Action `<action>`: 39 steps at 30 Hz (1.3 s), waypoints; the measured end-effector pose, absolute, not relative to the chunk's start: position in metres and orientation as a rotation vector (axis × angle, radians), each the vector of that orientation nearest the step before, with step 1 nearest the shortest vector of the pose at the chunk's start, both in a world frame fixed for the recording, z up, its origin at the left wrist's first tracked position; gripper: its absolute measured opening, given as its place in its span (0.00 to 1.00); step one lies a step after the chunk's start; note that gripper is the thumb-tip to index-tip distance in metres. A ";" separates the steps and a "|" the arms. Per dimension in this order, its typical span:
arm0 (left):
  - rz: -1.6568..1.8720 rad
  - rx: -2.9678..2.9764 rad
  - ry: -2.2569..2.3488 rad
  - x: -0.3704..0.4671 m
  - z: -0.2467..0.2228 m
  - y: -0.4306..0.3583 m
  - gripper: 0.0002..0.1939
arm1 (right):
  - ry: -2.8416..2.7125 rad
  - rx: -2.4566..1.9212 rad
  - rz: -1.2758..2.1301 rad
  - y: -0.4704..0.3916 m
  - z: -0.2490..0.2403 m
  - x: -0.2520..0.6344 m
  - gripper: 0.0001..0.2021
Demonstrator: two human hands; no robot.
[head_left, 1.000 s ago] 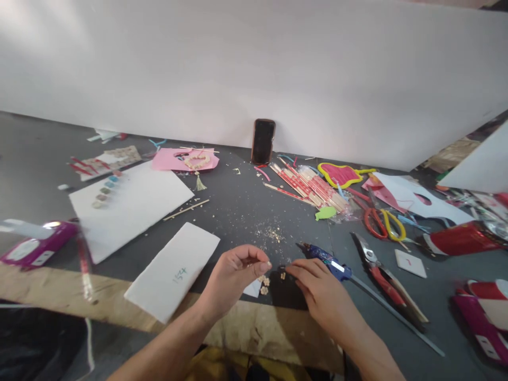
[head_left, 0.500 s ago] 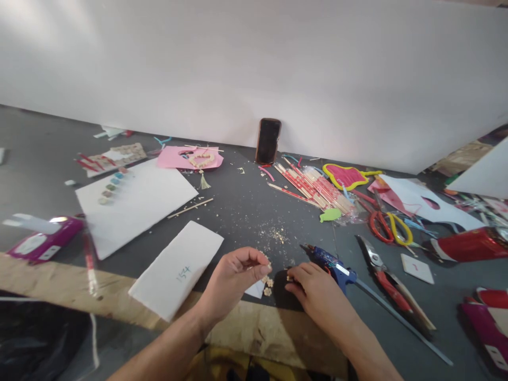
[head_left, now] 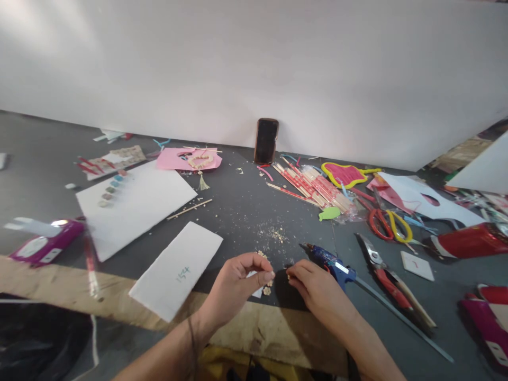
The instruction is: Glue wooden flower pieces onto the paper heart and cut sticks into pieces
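My left hand (head_left: 242,280) pinches a tiny pale piece (head_left: 272,274) near the counter's (head_left: 238,227) front edge; my right hand's (head_left: 319,286) fingers curl, grip unclear.

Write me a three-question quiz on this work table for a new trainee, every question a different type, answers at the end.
1. True or false: the phone is lying flat on the table.

2. Which of these is closest to the right hand?
A) the pink card
B) the red can
C) the blue glue gun

3. Fill in the blank: the scissors have one red handle loop and one ____ loop.

Key: 1. False, it stands upright against the white panel. 2. C. 3. Yellow.
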State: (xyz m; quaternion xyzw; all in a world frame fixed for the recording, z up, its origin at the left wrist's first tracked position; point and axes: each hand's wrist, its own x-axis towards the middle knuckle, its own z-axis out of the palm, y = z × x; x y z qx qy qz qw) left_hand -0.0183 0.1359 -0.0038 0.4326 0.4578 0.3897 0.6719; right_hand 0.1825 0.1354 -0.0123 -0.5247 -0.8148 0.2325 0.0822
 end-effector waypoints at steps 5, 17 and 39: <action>0.851 1.017 1.027 -0.014 -0.005 0.134 0.05 | -2.411 -1.617 0.656 0.131 -0.012 0.185 0.09; 0.851 1.031 1.017 -0.015 -0.005 0.134 0.04 | -2.604 -1.435 0.633 0.141 -0.004 0.191 0.22; 0.829 1.074 1.045 -0.017 -0.012 0.131 0.04 | -2.612 -1.393 0.742 0.151 -0.001 0.190 0.16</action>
